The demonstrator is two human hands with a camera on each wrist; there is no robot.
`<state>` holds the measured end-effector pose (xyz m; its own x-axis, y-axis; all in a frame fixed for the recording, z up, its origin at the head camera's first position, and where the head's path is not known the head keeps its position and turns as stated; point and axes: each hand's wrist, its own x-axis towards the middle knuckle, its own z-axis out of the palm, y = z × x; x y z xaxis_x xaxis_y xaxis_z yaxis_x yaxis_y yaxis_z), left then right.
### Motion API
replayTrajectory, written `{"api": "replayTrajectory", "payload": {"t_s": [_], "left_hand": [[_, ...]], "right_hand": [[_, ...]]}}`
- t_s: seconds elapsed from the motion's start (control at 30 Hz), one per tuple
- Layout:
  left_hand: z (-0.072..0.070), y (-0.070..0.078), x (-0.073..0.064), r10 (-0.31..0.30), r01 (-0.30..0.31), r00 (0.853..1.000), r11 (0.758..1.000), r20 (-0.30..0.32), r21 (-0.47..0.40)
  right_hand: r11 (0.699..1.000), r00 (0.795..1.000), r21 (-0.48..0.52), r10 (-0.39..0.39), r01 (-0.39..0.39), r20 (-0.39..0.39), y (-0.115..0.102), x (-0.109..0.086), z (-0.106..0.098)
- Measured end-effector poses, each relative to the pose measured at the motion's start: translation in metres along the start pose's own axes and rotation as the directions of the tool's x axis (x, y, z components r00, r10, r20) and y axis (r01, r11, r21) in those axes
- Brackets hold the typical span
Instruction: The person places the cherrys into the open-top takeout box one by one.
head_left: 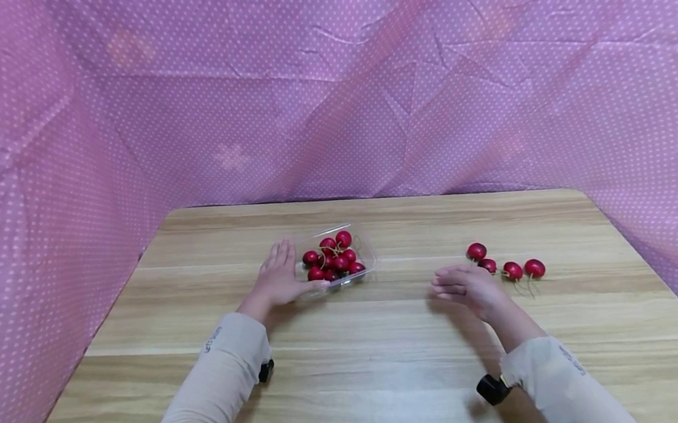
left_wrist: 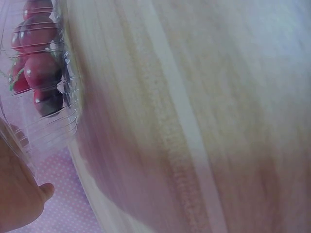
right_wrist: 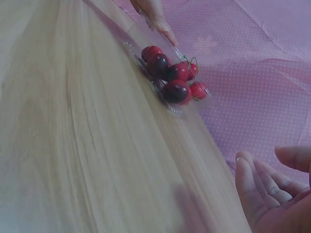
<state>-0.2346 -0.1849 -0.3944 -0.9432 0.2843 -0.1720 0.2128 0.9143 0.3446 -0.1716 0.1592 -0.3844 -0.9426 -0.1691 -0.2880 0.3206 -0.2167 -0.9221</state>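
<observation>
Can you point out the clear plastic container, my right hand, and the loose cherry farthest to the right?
Clear plastic container (head_left: 369, 253): head view, on its right side wall.
Right hand (head_left: 472, 288): head view, on the back of the hand.
Rightmost loose cherry (head_left: 534, 268): head view, middle of the fruit.

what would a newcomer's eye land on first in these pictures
Most likely the red cherries heaped in a clear plastic tray on the far half of the wooden table, with the left hand at its left side. Next, four loose cherries to the right, just past the right hand. Behind the table, a pink-purple polka-dot cloth fills the background.
</observation>
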Motion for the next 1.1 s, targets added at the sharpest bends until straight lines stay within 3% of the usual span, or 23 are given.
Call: {"api": "replayTrajectory", "payload": {"t_s": [0.73, 1.1], "left_hand": [[0.001, 0.0, -0.001, -0.002, 0.002, 1.0, 1.0, -0.001, 0.0], [0.0, 0.0, 0.0, 0.004, -0.004, 1.0, 1.0, -0.005, -0.008]], "right_hand": [[1.0, 0.998, 0.02, 0.025, -0.023, -0.062, 0.001, -0.019, -0.034], [0.996, 0.997, 0.083, 0.018, -0.012, -0.069, -0.001, -0.024, -0.049]]}}
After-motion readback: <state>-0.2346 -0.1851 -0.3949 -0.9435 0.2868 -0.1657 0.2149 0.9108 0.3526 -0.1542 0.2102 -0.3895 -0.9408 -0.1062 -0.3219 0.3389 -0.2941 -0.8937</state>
